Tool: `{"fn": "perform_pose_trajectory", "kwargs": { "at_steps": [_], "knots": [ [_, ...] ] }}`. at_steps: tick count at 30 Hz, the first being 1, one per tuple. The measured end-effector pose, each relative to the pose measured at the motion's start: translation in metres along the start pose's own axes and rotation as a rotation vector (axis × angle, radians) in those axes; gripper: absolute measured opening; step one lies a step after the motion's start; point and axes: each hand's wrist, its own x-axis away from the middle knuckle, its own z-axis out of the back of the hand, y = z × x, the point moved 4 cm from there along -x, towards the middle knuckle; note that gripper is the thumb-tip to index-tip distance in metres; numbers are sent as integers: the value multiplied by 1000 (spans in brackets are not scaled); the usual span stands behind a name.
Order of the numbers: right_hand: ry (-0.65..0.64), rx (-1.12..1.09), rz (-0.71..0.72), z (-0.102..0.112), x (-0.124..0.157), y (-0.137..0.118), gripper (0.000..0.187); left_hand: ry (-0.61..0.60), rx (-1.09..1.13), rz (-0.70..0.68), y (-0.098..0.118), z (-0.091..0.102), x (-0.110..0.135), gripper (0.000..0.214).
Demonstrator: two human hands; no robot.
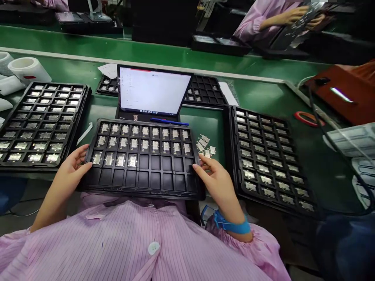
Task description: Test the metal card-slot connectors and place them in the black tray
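Observation:
My hands hold a black compartmented tray by its left and right edges, lifted over the green bench. Small silver components fill its upper rows, and its lowest row and part of the third hold none. My left hand grips the tray's left edge. My right hand grips the right edge, with a blue wrist strap on that wrist. Just beyond my right fingers lies a small loose pile of silver components. Similar loaded black trays lie to either side.
A tablet stands behind the held tray, with a blue pen at its base and another black tray beside it. A red tape roll and an orange-red box sit right. A co-worker's hands handle something beyond.

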Motion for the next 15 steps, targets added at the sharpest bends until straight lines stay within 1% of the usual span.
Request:
{"fn": "perform_pose_trajectory", "kwargs": {
  "at_steps": [2, 4, 5, 7, 9, 10, 11, 12, 13, 15],
  "knots": [
    [-1, 127, 65, 0, 1, -1, 48, 28, -201, -22, 0, 0, 3, 70],
    [-19, 192, 95, 0, 2, -1, 47, 32, -394, -32, 3, -1, 8, 67],
    [-26, 208, 100, 0, 3, -1, 46, 36, -481, -54, 7, -2, 11, 65],
    [-3, 242, 104, 1, 5, -7, 46, 74, -640, -148, 17, -5, 16, 59],
    [70, 274, 124, 2, 10, -24, 42, 96, -749, -280, 29, -11, 22, 52],
    [98, 279, 150, 1, 12, -37, 38, 86, -778, -342, 34, -17, 23, 47],
    [99, 267, 193, -4, 15, -52, 33, 58, -792, -395, 39, -24, 24, 42],
    [45, 237, 252, -12, 18, -69, 27, 13, -798, -437, 44, -31, 24, 36],
    [-64, 197, 328, -24, 22, -86, 22, -36, -801, -466, 48, -39, 24, 30],
    [-346, 123, 452, -54, 28, -117, 17, -114, -823, -479, 54, -54, 20, 23]
  ]
}}
